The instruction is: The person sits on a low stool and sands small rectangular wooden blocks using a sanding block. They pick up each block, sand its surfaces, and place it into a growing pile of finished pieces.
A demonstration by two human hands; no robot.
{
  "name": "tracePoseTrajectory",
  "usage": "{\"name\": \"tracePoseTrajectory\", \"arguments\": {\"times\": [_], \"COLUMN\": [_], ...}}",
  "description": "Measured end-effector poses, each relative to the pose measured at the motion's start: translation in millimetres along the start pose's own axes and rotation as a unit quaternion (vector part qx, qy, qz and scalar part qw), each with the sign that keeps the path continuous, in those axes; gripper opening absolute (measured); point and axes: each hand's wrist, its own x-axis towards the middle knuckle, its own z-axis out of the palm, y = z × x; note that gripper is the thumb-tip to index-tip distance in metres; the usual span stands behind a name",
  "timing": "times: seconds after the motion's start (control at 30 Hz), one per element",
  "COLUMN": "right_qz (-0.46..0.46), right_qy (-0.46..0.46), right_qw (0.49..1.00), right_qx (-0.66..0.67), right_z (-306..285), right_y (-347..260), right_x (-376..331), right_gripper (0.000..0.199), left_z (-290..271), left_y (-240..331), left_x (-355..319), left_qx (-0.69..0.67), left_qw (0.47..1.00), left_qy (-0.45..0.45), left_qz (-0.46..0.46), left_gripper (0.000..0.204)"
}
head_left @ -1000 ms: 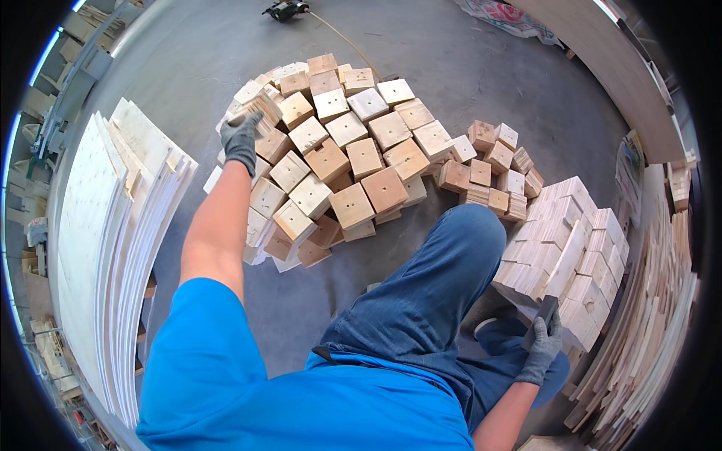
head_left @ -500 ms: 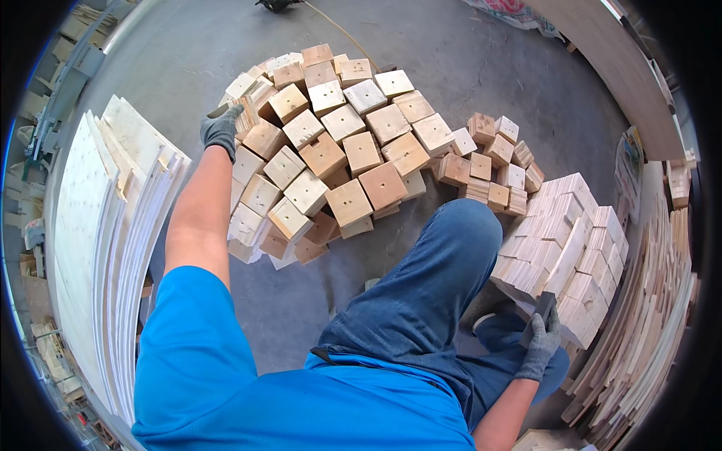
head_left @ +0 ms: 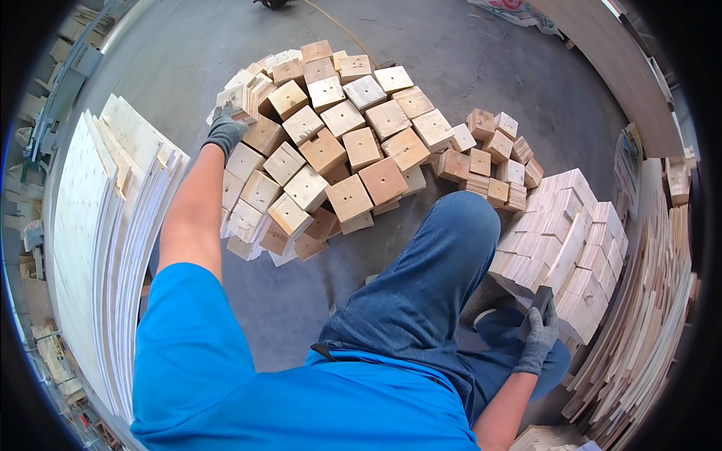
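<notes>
My left hand (head_left: 226, 132), in a grey glove, reaches to the left edge of a large pile of wooden blocks (head_left: 363, 151). Its fingers close on a pale plywood block (head_left: 236, 100) at that edge; some of the fingers are hidden. Square end faces of the piled blocks point up, many with a small hole in the middle. By my bent knee at the lower right, my right hand (head_left: 539, 338), also gloved, grips a dark flat bar (head_left: 535, 310). I cannot make out exactly what kind of tool the bar is.
Smaller blocks (head_left: 496, 154) lie right of the big pile. Beyond my knee stands a stack of pale plywood blocks (head_left: 560, 233), with long wood strips (head_left: 639, 308) farther right. Large sheets (head_left: 113, 225) lean at the left. A thin hose (head_left: 338, 26) crosses the far floor.
The plywood block at my left hand has tipped so its end face shows, and that hand has shifted slightly. My right hand stays near the same spot with the dark bar.
</notes>
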Motion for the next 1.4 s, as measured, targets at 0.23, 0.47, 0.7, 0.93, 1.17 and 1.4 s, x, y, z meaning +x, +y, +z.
{"name": "tracePoseTrajectory", "arguments": {"times": [0.23,0.47,0.7,0.93,1.17,1.4], "right_qz": [-0.001,-0.018,-0.023,-0.033,-0.045,0.009], "right_qy": [0.024,0.026,0.064,0.099,0.127,0.17], "right_qw": [0.999,0.999,0.995,0.985,0.977,0.97], "right_qx": [0.025,0.037,0.068,0.138,0.164,0.176], "right_z": [-12,-12,-27,-66,-127,-146], "right_y": [15,6,2,-29,-38,-14], "right_x": [-6,-9,-7,-4,19,38], "right_gripper": [0.069,0.067,0.07,0.065,0.065,0.061], "left_z": [17,48,101,91,101,165], "left_y": [25,99,138,198,287,389], "left_x": [-57,-206,-312,-339,-327,-310], "left_qx": [-0.085,-0.237,-0.282,-0.371,-0.31,-0.236], "left_qw": [0.979,0.93,0.934,0.896,0.885,0.873], "left_qy": [0.159,0.154,-0.006,-0.179,-0.234,-0.287], "left_qz": [0.094,0.236,0.218,0.166,0.255,0.315], "left_gripper": [0.073,0.061,0.055,0.045,0.05,0.068]}}
